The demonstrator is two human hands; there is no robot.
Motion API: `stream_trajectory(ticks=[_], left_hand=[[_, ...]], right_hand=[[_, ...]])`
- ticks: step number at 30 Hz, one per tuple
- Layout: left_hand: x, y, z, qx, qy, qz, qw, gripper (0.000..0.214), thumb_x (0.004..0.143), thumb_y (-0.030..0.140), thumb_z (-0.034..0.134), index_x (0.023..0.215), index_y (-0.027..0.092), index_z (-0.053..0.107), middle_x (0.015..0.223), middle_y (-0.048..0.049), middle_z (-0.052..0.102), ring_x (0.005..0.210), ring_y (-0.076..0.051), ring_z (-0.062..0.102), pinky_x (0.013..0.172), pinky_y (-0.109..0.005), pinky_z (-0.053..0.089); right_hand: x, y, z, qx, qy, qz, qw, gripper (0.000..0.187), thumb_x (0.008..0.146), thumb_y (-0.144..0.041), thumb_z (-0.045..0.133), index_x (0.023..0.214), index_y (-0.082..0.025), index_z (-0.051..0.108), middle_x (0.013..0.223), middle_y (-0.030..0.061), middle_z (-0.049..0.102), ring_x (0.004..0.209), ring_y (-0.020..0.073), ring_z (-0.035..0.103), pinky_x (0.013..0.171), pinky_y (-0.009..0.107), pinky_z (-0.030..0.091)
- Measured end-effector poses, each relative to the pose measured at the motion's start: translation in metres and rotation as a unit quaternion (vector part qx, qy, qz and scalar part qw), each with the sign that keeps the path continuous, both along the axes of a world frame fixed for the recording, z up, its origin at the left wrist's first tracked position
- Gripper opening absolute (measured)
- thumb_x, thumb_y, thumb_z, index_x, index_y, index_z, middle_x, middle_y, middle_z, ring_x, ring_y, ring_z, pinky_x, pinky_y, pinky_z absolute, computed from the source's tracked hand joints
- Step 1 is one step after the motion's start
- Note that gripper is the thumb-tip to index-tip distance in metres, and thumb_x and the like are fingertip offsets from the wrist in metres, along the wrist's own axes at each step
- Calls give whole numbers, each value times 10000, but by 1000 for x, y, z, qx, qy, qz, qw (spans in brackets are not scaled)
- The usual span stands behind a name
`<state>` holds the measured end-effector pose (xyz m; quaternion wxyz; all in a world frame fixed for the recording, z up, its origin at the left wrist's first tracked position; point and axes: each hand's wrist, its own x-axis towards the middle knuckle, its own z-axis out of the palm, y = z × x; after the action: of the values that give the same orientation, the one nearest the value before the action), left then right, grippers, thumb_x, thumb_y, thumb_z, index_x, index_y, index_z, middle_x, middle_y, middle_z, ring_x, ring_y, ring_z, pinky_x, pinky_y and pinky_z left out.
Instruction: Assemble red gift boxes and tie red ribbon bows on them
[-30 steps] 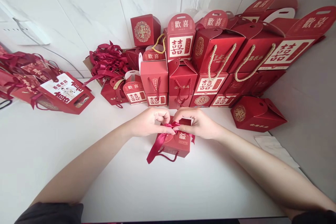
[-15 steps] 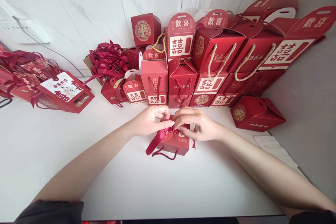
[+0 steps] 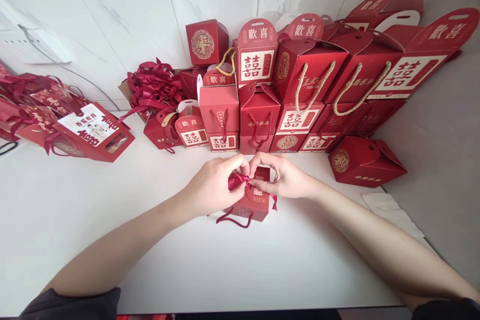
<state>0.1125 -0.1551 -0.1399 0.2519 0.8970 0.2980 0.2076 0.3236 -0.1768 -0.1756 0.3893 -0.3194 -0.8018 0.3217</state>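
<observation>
A small red gift box (image 3: pixel 255 206) with a dark red rope handle (image 3: pixel 234 220) stands on the white table, partly covered by my hands. Over its top runs a dark red satin ribbon (image 3: pixel 237 180); one end hangs past the box's right side. My left hand (image 3: pixel 219 184) is closed on the ribbon, with the fingers curled in a pinch. From the right, my right hand (image 3: pixel 281 175) pinches the ribbon too, its fingertips meeting those of the left. The exact shape of the ribbon between the fingers is hidden.
Stacked red gift boxes (image 3: pixel 258 67) line the wall behind. A heap of ribbons (image 3: pixel 157 85) lies left of them, and more decorated boxes (image 3: pixel 93 132) stand at far left. At right are a single red box (image 3: pixel 363 162) and white tissues (image 3: pixel 390 212).
My left hand has turned and come lower over the box's left side, covering the ribbon end that hung there. My right hand's fingers have gathered into a pinch on the ribbon.
</observation>
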Motion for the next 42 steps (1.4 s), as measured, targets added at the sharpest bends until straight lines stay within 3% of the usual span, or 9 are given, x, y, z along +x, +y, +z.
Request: stream_trajectory(ticks=[6,11,17,22,27,32,36,38,42], left_hand=[[5,-9,-13,149,-13,18,989,125,806,60,484,807,185,472,846,-8,522,678,-115,492,614,-241,425],[5,-5,-18,120,-43,12,992,134,819,66,509,793,185,453,851,-4,497,713,-114,517,651,-236,443],[2,4,-15,140,-57,-40,988,163,848,59,490,752,180,439,836,-9,496,719,-109,508,686,-231,445],[0,5,-13,140,-49,-66,987,165,907,102,472,760,176,458,827,-10,503,710,-101,494,700,-226,444],[0,7,-12,95,-54,-70,992,162,914,114,482,765,175,471,836,-13,505,738,-106,507,720,-234,442],[0,11,-13,67,-58,-66,994,153,893,101,495,763,180,482,806,-10,503,748,-119,512,707,-240,441],[0,12,-13,76,-55,-73,993,157,895,115,494,753,180,476,798,-11,508,734,-118,504,693,-237,440],[0,12,-13,93,-48,-75,992,163,901,121,487,748,178,475,792,-10,508,715,-113,496,681,-233,437],[0,12,-15,138,-50,-82,986,179,901,101,470,740,178,478,766,-6,522,676,-101,485,665,-223,439]], right_hand=[[-2,-2,0,-20,-7,-5,1000,107,856,-205,628,905,-205,533,923,21,670,818,149,628,764,281,505],[-1,-2,1,-13,-22,3,1000,77,868,-213,628,886,-195,555,896,20,660,789,143,614,740,272,502],[2,6,5,4,-38,-17,999,95,928,-219,566,979,-194,642,1036,65,621,985,177,586,931,357,471],[9,13,3,-64,-15,37,997,114,899,-195,612,968,-208,702,1222,75,582,1113,177,588,991,364,463],[14,19,-4,-67,4,74,995,123,862,-242,673,967,-218,733,1301,75,596,1159,202,595,1012,404,463],[11,17,-1,45,5,50,998,62,844,-203,678,885,-217,721,1178,76,682,1158,226,598,1010,446,465],[9,8,10,194,-88,-10,977,138,834,-126,615,906,-228,676,1148,69,690,1208,252,554,1014,460,431],[9,3,15,215,-127,-29,968,154,841,-130,586,946,-224,648,1176,77,665,1206,258,539,1014,457,414],[11,3,16,63,-95,-41,993,115,922,-204,503,989,-202,597,1260,96,582,1209,234,506,1025,422,402]])
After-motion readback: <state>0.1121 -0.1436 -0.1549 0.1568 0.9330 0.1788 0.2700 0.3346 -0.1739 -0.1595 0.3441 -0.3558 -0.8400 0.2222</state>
